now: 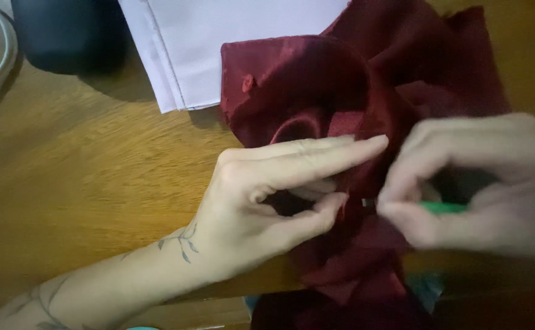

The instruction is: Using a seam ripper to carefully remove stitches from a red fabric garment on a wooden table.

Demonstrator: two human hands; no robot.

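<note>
Pinched in our left hand (261,201): dark red satin fabric (316,91), gathered on the wooden table (84,177). Right of that fold, our right hand (475,183) grips a green-handled tool (441,208) against it. White cloth (218,43) lies behind. Working looks midway; much fabric hangs loose.

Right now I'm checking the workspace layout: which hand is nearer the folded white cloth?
Left. The left hand pinches the dark red fabric just below the white cloth; the right hand sits farther off at the right edge.
</note>
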